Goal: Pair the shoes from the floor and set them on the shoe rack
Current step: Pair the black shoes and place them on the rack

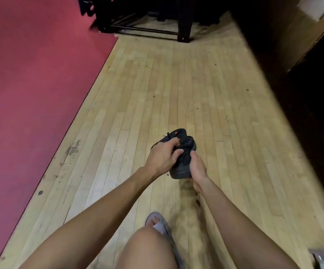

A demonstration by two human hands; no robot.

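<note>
I hold a pair of black shoes (183, 152) with small orange marks in front of me, above the wooden floor. My left hand (163, 156) grips them from the left, fingers curled over the top. On the right, my right hand (197, 169) clasps the side and underside of the nearer shoe. The two shoes are pressed together. A black metal shoe rack (147, 22) stands at the far end of the floor, its lower bars and a leg visible; its shelves are mostly cut off by the top of the frame.
Pale wooden floor (176, 84) stretches ahead to the rack. A red mat (31, 74) covers the left side. Dark wooden furniture (303, 55) lines the right. My knee and a grey sandalled foot (157, 224) show at the bottom; the picture is motion-blurred.
</note>
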